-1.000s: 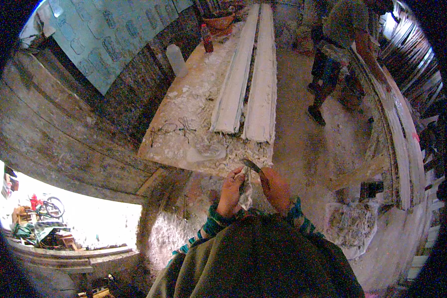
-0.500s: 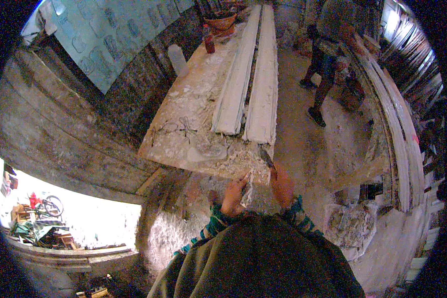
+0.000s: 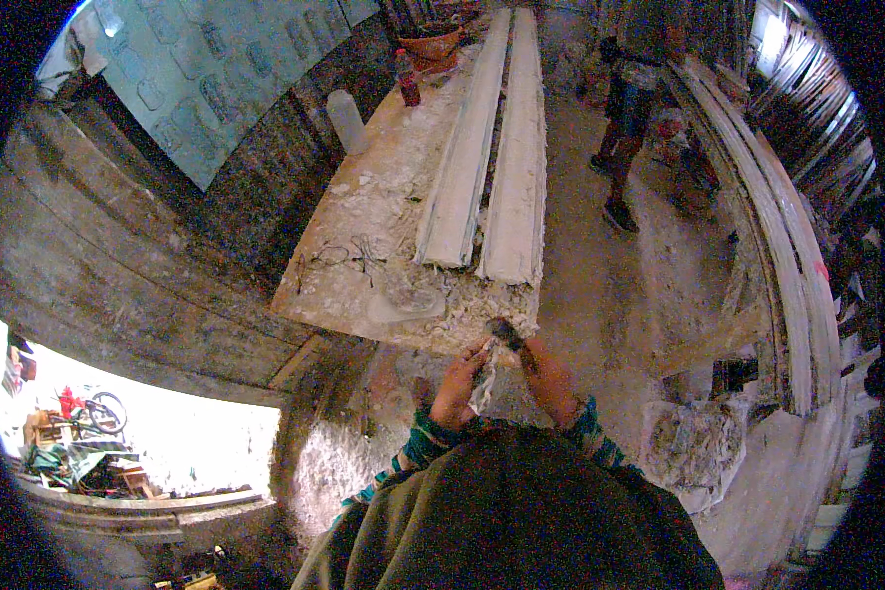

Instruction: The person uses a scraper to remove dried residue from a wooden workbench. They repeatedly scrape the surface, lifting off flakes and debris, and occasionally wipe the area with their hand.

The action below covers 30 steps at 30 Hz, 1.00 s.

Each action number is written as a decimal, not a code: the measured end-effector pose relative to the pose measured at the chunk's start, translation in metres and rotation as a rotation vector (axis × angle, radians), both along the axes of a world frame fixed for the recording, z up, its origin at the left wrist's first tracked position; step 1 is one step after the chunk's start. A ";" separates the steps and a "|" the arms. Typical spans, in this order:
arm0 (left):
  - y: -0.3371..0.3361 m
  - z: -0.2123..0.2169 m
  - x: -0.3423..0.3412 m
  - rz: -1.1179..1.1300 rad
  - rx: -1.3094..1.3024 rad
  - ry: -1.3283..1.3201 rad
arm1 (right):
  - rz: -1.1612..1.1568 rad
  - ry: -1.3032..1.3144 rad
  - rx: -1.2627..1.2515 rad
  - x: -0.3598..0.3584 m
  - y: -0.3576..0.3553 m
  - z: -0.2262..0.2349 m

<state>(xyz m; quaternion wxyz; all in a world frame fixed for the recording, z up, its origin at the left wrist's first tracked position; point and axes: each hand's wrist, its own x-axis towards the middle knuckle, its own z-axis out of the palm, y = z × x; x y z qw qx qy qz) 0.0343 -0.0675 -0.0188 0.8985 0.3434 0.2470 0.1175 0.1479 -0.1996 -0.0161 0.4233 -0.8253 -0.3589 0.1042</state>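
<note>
The person's left hand (image 3: 457, 383) and right hand (image 3: 548, 379) sit close together just off the near edge of the table (image 3: 317, 241), toward its near right corner. The left hand's fingers are drawn together, seemingly pinching a crumpled whitish piece (image 3: 486, 389). The right hand is curled around a dark tool (image 3: 504, 332); how its separate fingers lie is too blurred to tell.

The whitish piece lies between the two hands, right beside the left, with the right a little farther off. Its longer axis runs roughly from the left fingertips back toward the person's body, so it hangs down from the table's near edge rather than along it. The tool slants the other way, from the right hand forward and leftward, its end meeting the near edge in view and standing just ahead of the left fingertips. Whether it touches the whitish piece or the table cannot be told.

Straight ahead of the hands lie two long white strips, a left strip (image 3: 465, 167) and a right strip (image 3: 516, 167), both lengthwise from near the table's near edge toward its far end, with a dark narrow gap between them. The right strip's near end is the closer one to the tool, while white crumbs (image 3: 472, 310) cover the surface between.
</note>
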 end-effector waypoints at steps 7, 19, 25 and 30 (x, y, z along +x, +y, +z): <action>0.004 0.028 -0.003 -0.012 0.218 0.157 | 0.100 -0.144 -0.035 -0.001 -0.006 -0.001; 0.020 -0.043 0.005 -0.058 0.168 0.020 | 0.119 -0.140 0.052 -0.022 -0.006 0.026; 0.019 -0.032 0.006 -0.081 0.023 0.179 | -0.013 0.003 -0.068 -0.018 0.004 0.021; 0.015 -0.034 0.001 -0.081 0.107 0.171 | 0.024 -0.050 0.173 -0.006 0.002 0.024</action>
